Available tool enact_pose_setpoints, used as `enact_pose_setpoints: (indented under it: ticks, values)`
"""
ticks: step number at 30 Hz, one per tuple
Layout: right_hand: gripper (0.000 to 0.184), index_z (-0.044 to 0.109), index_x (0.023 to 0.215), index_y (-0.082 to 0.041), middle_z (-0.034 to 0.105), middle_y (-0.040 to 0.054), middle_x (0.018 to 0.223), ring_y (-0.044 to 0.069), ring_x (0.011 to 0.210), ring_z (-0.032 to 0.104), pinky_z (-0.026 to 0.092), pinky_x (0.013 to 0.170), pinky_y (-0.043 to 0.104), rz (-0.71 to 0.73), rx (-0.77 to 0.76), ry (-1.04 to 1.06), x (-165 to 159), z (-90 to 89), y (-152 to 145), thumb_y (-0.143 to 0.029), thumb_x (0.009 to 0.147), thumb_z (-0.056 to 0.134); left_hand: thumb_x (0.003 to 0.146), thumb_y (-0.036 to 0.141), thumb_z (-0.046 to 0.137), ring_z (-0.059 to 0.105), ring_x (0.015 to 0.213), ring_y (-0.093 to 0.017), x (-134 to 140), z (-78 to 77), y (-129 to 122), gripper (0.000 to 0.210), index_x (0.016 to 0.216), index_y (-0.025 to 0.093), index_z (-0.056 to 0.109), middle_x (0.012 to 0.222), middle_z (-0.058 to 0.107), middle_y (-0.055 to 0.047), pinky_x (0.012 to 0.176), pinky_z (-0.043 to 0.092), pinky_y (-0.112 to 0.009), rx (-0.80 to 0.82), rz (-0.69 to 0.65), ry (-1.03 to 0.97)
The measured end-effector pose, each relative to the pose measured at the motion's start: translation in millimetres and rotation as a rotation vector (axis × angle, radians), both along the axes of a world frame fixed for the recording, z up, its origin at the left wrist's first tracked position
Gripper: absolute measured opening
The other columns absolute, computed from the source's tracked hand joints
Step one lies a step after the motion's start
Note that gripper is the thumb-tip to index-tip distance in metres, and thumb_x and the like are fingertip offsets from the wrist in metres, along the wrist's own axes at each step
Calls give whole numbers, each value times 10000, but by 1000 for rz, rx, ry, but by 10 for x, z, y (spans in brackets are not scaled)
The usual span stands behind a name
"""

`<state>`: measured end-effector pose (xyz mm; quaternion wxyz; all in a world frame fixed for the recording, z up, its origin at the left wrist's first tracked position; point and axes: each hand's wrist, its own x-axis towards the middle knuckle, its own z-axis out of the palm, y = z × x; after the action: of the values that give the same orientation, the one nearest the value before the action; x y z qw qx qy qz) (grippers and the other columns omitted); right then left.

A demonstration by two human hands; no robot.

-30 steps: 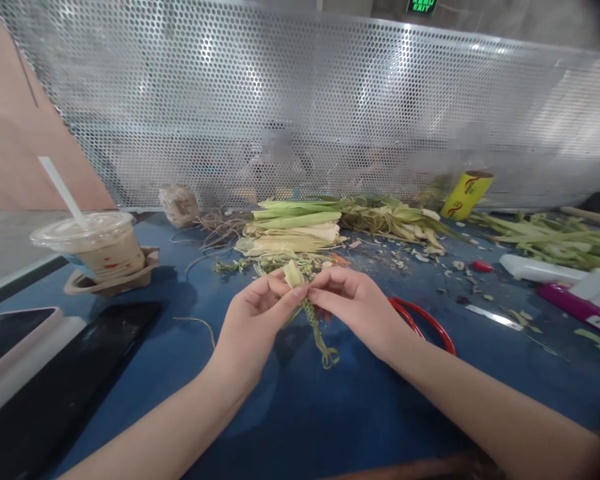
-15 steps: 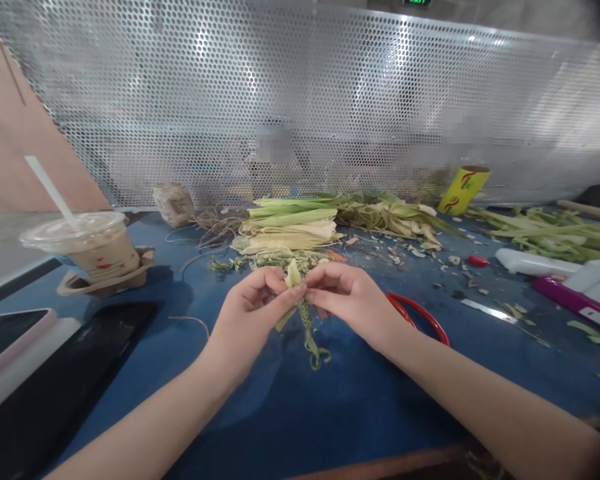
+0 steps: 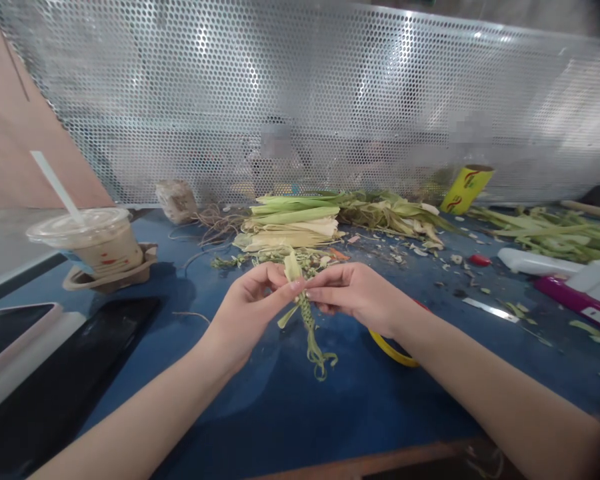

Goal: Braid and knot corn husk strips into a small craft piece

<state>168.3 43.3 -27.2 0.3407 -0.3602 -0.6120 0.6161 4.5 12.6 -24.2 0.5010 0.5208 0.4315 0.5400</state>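
A green braid of corn husk strips [image 3: 307,323] hangs between my hands, its loose curled ends pointing down above the table. A pale, wider husk piece sticks up at its top. My left hand [image 3: 255,303] pinches the upper end between thumb and fingers. From the other side, my right hand [image 3: 353,293] is closed on the same upper part, fingertips touching or nearly touching the left thumb. What lies exactly under the right fingertips is hidden. Beyond my hands lies a neat stack of husks [image 3: 293,223]. A yellow loop [image 3: 393,350] shows partly behind my right wrist.
On the left are a lidded drink cup [image 3: 103,247] in a cardboard holder, a phone [image 3: 15,333] and a black slab [image 3: 75,373]. Loose husks [image 3: 390,217], a yellow tube [image 3: 467,189], a blade [image 3: 490,310] and a purple-and-white tool [image 3: 575,300] occupy the right. A perforated metal screen [image 3: 305,87] stands behind.
The braid's loose end hangs slightly lower and further right. A yellow loop now shows by my right wrist, where a red loop was seen before. Both hands keep their pinch.
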Motion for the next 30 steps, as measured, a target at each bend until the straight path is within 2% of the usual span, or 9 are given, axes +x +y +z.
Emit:
enact_pose_setpoints:
  ticks: [5,10,15,20,24,27,30]
  values:
    - [100,685,720,-162,630,-6,615,88,568,538,424,561,212,-33,178,-110,5,44,-41,-247,668,690,641,237,693,426,563,-76,7,11,7,238,568,165,478,568,500,51,550,328,-196,16,-13,71]
    - [96,696,722,-163,664,5,653,120,604,582,448,585,235,-76,225,-193,-10,84,-79,-242,679,664,643,244,689,409,534,-65,3,17,24,238,554,159,485,536,500,58,519,306,-183,26,11,101]
    - [171,691,827,-175,701,29,816,171,784,642,496,713,278,-55,247,-148,-24,78,-107,-293,716,637,659,238,693,414,531,-60,-31,18,42,241,549,158,494,539,510,61,525,316,-177,13,43,86]
    - [385,601,1030,-187,646,56,1017,188,892,621,510,759,300,-44,270,-114,-52,47,-132,-300,673,692,648,238,706,485,577,-81,-21,21,38,251,524,157,503,568,557,44,584,370,-196,-13,32,-22]
    - [205,631,895,-174,669,40,878,171,792,638,511,707,287,-25,277,-129,-82,30,-136,-289,726,639,672,228,689,530,641,-90,-3,5,32,247,541,159,491,631,592,36,627,397,-198,-36,-2,-72]
    - [154,631,855,-172,664,31,821,164,758,632,496,664,270,-33,284,-147,-90,33,-135,-273,739,622,674,215,688,545,656,-97,4,0,28,221,572,161,499,664,615,25,646,415,-212,-5,4,-69]
    - [121,627,817,-168,655,23,796,153,746,624,482,654,253,-52,265,-137,-99,47,-144,-257,736,623,644,209,710,542,595,-92,7,7,23,195,585,157,531,593,603,32,605,420,-209,6,46,-37]
